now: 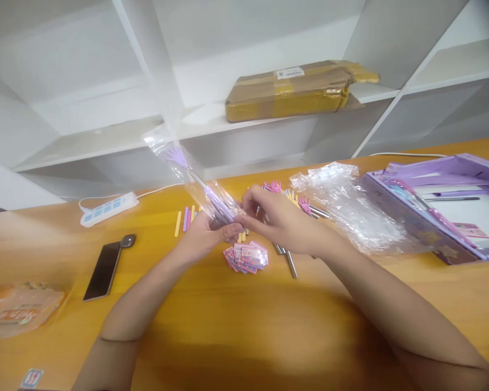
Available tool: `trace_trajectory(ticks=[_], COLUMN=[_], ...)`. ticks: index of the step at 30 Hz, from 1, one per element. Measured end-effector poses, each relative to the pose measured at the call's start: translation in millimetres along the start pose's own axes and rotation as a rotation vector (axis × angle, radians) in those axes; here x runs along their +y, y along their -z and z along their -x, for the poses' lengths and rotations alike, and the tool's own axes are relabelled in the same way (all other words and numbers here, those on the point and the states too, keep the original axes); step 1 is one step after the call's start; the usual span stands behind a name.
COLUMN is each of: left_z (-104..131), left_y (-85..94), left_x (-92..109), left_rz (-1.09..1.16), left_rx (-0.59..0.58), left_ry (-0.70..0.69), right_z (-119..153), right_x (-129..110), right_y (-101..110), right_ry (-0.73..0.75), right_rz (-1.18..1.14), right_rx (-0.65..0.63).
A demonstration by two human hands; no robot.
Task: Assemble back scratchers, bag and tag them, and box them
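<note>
A purple back scratcher (196, 177) with a hand-shaped head and metal rod lies inside a clear plastic bag (157, 138), tilted up to the left. My left hand (204, 236) is closed around its handle end. The fingers of my right hand (279, 220) pinch the same end of the bag; the exact grip is partly hidden. Just below both hands is a pile of small pink printed cards (248, 257). Beyond my right hand lie several more back scratcher heads (304, 203) in pink and yellow, with metal rods (291, 264) sticking out beneath it.
Coloured handles (186, 219) lie left of centre. Clear bags (350, 209) are heaped beside a purple box (452, 239) at right. A phone (102, 270), power strip (110, 209) and orange-printed packet (22, 309) lie at left. A taped carton (287, 95) rests on the shelf.
</note>
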State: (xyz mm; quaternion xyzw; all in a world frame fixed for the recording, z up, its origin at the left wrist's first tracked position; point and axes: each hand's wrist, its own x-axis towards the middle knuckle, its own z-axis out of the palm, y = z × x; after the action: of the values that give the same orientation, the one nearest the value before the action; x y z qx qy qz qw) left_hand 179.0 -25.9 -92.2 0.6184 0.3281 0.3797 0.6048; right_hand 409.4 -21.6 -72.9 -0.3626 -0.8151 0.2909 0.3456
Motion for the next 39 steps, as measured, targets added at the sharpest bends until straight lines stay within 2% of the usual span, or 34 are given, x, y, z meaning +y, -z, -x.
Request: trace_trajectory(ticks=[3,8,12,16,21,27,31,33,34,37,39], left_z=[4,9,10,10,10,13,17,16,14,0,-13], left_y=[-0.6,-4.2,-4.2,-1.0,0.8,1.5,8.4,14.5,18.0,28.8,34.2], left_x=[3,5,5,6,7,8,12,11,8,-7,-19], left_rz=[-0.017,-0.022,0.016,0.048,0.121,0.205,0.121,0.045,0.014,-0.016,0.012], left_rx=[0.000,0.037,-0.028,-0.084,-0.235,-0.262,-0.273,-0.230,-0.166,0.110,0.279], left_ry=[-0.020,-0.071,-0.078,-0.053,-0.032,-0.048,-0.005,0.005,-0.023,-0.133,-0.138], right_z=[-1,-2,-3,-5,-4,-1,-2,-1,1,14,31], right_x=[-1,-4,0,5,2,2,3,4,5,12,20], right_y=[2,0,-6,-11,-13,-13,-5,-4,-6,-25,-45], right_ry=[-0.029,-0.022,-0.033,-0.020,0.006,0.039,0.114,0.124,0.115,0.087,0.090], right_rz=[-0.037,-0.302,-0.483,-0.672,-0.841,-0.900,-0.774,-0.660,-0.611,-0.504,-0.392], right_rx=[-0.108,-0.273,-0.363,-0.399,-0.467,-0.533,-0.536,-0.517,-0.508,-0.496,-0.484])
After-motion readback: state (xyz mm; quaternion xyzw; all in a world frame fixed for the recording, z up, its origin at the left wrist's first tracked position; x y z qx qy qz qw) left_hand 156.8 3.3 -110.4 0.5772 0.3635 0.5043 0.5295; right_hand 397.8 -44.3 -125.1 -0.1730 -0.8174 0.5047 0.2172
